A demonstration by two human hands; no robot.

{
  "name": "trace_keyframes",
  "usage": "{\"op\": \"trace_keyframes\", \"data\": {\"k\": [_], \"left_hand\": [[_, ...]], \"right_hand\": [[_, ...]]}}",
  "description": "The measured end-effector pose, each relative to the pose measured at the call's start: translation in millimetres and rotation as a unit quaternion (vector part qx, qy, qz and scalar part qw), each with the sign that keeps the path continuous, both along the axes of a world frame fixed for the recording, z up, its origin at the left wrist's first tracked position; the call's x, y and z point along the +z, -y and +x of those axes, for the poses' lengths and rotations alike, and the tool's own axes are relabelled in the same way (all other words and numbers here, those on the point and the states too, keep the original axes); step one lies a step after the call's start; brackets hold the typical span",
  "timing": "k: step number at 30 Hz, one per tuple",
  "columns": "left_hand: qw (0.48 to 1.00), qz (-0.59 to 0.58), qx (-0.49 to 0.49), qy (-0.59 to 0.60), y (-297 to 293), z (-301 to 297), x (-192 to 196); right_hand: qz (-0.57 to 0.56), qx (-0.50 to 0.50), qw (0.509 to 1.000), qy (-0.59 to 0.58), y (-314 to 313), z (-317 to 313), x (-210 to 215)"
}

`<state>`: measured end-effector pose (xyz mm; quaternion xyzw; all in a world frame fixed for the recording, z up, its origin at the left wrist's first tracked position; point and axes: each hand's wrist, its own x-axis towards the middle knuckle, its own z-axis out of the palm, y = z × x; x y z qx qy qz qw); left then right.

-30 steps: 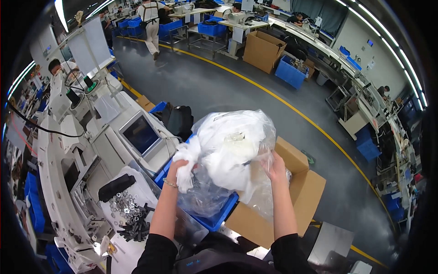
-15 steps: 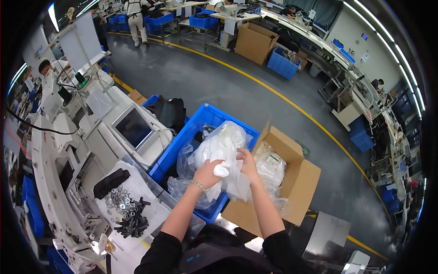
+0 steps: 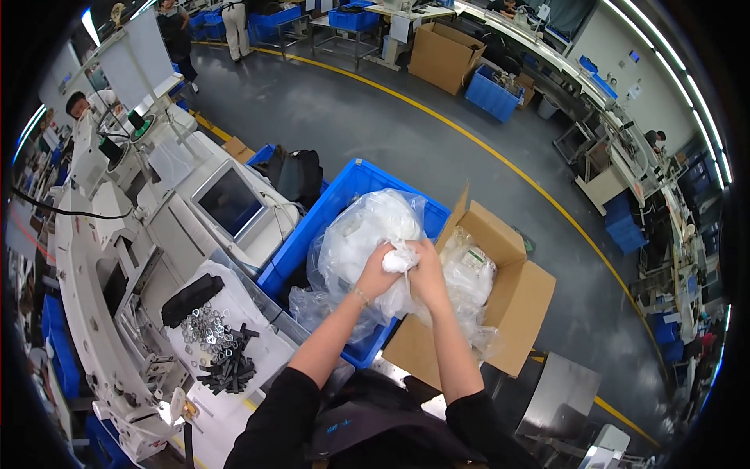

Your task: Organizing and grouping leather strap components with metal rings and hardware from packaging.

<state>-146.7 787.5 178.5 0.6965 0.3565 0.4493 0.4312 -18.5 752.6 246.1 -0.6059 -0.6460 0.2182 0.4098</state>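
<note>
My left hand (image 3: 378,273) is closed round a crumpled white wad (image 3: 400,259), thin and tissue-like; I cannot tell whether it is paper or film. Pressed up against the other side of the wad is my right hand (image 3: 426,272), its fingers curled in on the same material. Thin whitish sheeting hangs below both hands. Just beyond them, a large clear plastic bag (image 3: 351,234) with white contents lies in a blue crate (image 3: 279,268). More loose clear plastic (image 3: 312,303) sits at the crate's near left side.
An open cardboard box (image 3: 525,309) holding clear plastic packages (image 3: 469,270) adjoins the crate's right side. To the left stand a sewing machine (image 3: 86,273), a screen (image 3: 228,202), and a white cloth with metal rings (image 3: 211,332) and black strips (image 3: 230,371). Co-workers are farther off.
My hands have come together round the white wad; my right hand has moved from the sheeting up beside my left. The big bag's top now lies lower and rounder behind them.
</note>
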Motion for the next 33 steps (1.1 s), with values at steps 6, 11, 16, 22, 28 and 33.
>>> {"op": "trace_keyframes", "data": {"k": [6, 11, 16, 22, 28, 33], "left_hand": [[0.982, 0.127, 0.086, -0.113, -41, 12, -48], [0.983, -0.162, 0.005, -0.092, -72, 15, -55], [0.982, -0.183, -0.022, 0.047, -33, 5, -16], [0.971, -0.043, -0.192, -0.134, -34, 14, 15], [0.889, -0.361, -0.254, 0.124, -47, -25, 18], [0.872, -0.324, -0.001, 0.367, -48, 46, -28]], "right_hand": [[-0.162, 0.098, 0.932, -0.31, 13, 5, 26], [-0.175, 0.139, 0.89, -0.398, 14, 9, 43], [0.045, -0.047, 0.985, -0.157, 0, 49, 23], [-0.161, 0.078, 0.925, -0.334, 13, 14, 23], [-0.105, 0.054, 0.855, -0.505, 13, 39, 39], [-0.126, 0.05, 0.862, -0.488, 7, -4, 34]]}}
